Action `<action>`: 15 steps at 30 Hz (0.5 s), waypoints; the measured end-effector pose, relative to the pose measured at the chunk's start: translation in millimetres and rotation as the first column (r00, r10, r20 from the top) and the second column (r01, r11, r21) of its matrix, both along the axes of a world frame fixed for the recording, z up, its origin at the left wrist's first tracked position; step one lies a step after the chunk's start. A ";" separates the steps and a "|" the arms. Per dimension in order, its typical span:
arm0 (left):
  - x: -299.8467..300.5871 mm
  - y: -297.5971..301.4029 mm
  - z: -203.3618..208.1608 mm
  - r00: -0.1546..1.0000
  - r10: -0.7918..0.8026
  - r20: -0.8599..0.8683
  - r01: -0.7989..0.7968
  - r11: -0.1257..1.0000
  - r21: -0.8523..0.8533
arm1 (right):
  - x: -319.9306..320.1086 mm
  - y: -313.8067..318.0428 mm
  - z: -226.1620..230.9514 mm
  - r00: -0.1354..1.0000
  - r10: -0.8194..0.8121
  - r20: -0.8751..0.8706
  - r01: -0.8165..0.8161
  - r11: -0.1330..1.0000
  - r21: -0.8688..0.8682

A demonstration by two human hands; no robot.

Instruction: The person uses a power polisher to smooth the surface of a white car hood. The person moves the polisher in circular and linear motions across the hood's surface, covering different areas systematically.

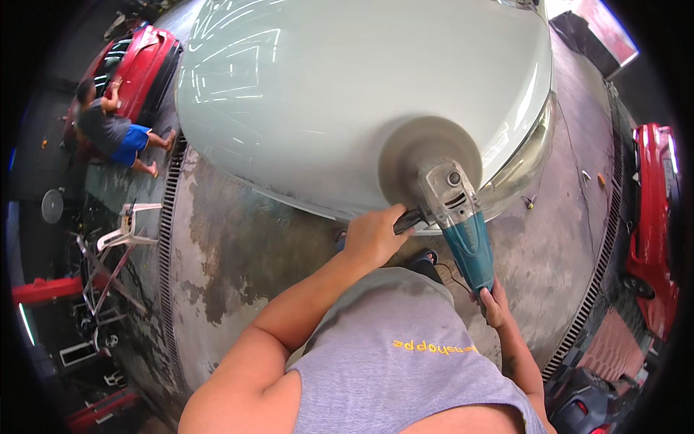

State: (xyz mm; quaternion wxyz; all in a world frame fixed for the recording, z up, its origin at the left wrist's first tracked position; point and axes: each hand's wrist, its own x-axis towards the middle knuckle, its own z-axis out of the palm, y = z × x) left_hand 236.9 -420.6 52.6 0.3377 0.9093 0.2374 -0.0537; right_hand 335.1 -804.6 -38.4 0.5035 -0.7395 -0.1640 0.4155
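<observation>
A teal and grey power polisher (pixel 466 242) lies over the front corner of a white car hood (pixel 311 94). Its round pad (pixel 405 155) is smeared by motion and rests against the paint close to the headlight (pixel 524 163). My left hand (pixel 376 235) is closed around the black side handle (pixel 410 220). Around the rear end of the polisher's body, my right hand (pixel 494 302) is closed, its fingers partly hidden by the tool. White reflections of ceiling lights show on the left part of the hood.
At the far left a person (pixel 112 130) leans at a red car (pixel 144 69). A white plastic chair (pixel 129 228) stands left, past a long floor drain grate (pixel 170 195). Another red car (pixel 654 224) is at the right. A thin cable (pixel 573 163) crosses the concrete floor.
</observation>
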 end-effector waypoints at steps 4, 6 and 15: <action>-18.4 0.8 -11.1 0.981 0.195 0.001 -0.195 0.979 0.064 | 34.0 42.4 36.1 0.983 0.167 0.082 -0.165 0.986 -0.031; -40.4 8.8 -22.6 0.946 0.324 0.009 -0.323 0.940 0.111 | 45.2 70.1 58.4 0.935 0.316 0.160 -0.302 0.948 -0.103; -144.2 91.6 -63.6 0.740 0.672 0.037 -0.673 0.737 0.069 | 33.4 218.7 116.9 0.689 0.692 0.216 -0.588 0.708 -0.391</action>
